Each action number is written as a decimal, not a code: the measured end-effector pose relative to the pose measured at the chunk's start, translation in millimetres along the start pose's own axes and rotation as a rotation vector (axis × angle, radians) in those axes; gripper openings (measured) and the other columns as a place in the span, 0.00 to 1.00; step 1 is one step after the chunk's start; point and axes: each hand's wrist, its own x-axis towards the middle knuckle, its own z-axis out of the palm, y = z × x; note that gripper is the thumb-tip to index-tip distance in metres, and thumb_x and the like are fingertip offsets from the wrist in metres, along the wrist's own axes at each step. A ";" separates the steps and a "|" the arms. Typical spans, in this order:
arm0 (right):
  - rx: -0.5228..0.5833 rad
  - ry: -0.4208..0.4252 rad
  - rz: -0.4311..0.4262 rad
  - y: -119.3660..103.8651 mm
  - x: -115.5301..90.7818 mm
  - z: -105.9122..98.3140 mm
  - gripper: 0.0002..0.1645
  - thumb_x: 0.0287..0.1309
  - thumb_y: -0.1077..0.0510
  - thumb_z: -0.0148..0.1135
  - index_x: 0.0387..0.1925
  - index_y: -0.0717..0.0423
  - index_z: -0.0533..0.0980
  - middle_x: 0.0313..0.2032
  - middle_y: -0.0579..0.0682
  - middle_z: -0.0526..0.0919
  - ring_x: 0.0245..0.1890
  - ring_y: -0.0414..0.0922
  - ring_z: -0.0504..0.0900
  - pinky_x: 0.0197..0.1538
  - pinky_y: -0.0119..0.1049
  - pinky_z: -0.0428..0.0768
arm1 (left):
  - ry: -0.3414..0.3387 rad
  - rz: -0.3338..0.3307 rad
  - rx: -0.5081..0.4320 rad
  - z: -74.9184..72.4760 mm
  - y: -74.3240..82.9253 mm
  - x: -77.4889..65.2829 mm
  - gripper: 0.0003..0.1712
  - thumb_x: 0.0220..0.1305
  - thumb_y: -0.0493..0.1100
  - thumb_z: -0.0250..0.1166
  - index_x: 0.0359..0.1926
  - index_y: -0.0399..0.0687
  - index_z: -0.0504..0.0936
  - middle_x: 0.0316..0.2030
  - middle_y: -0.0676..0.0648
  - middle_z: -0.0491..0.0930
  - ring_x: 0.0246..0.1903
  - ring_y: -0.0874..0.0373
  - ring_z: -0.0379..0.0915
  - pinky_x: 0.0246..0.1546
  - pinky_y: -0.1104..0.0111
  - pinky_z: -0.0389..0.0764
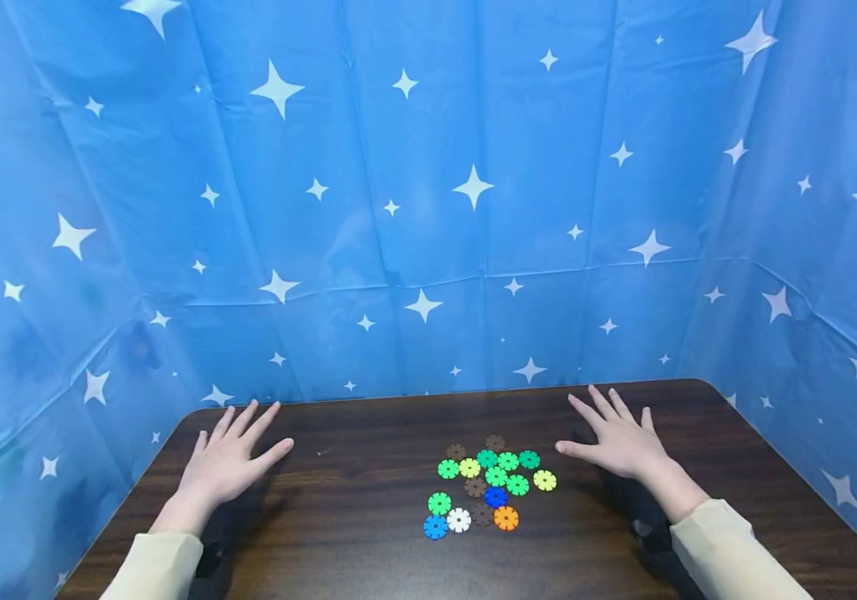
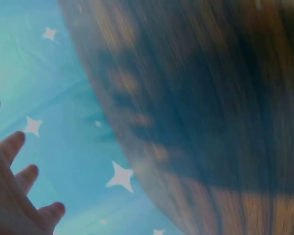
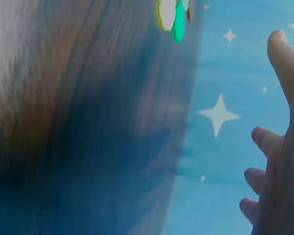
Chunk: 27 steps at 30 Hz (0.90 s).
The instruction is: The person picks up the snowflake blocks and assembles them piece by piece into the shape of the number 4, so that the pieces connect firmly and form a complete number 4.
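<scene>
Several notched plastic discs lie flat in a loose cluster right of the table's middle, among them an orange disc point(image 1: 506, 518), a white disc point(image 1: 459, 521), a light blue disc point(image 1: 435, 527), a dark blue disc point(image 1: 496, 497), a yellow disc point(image 1: 544, 480), and green and brown ones. My left hand point(image 1: 224, 468), fingers spread, hovers over the table's left side, well apart from the discs. On the other side my right hand point(image 1: 621, 440) is spread too, its thumb nearest the teal disc point(image 1: 529, 460). Neither hand holds anything. Both wrist views show extended fingers above the wood.
The dark wood-grain table point(image 1: 338, 533) has rounded far corners. A blue curtain point(image 1: 368, 225) with white stars hangs behind its back edge and along both sides. In the right wrist view a yellow-edged disc point(image 3: 167, 13) shows at the top.
</scene>
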 end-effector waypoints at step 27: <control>0.629 -0.258 -0.286 -136.5 -1.9 50.2 0.32 0.51 0.53 0.74 0.57 0.59 0.76 0.49 0.57 0.78 0.45 0.56 0.75 0.43 0.50 0.75 | -0.397 0.155 -0.954 54.4 141.1 -12.3 0.29 0.62 0.44 0.68 0.59 0.36 0.70 0.41 0.42 0.77 0.36 0.50 0.75 0.30 0.59 0.77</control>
